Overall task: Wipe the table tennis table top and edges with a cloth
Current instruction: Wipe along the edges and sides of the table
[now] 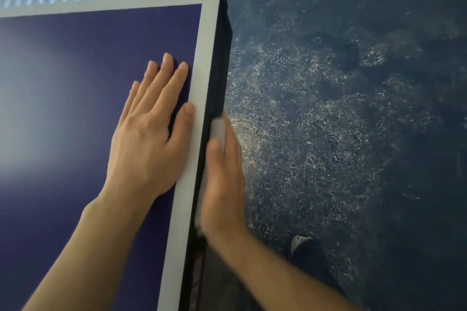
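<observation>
The dark blue table tennis table top with its white border line [75, 113] fills the left of the view, and its long side edge, a dark vertical band [219, 68], runs away from the person towards the far corner at the upper middle. That line is what matters here: the edge lies lengthwise ahead of the right hand, so any wiping stroke would have to follow it forward or back.

The right hand [222, 184] is pressed side-on against that dark band, holding a pale whitish cloth [218, 131] between palm and table edge (only a strip of it shows past the fingers, and the hand is blurred, so I cannot say how tightly the fingers close on it). The left hand [149, 129] lies flat and spread on the blue surface just inside the white line, thumb touching the line, holding nothing; it looks like a brace.

The two hands sit close together, parted only by the white border and the corner of the table. To the right is scuffed dark blue floor [353, 108], with what may be a shoe toe [302, 245] below. Nothing blocks the edge up to the corner.
</observation>
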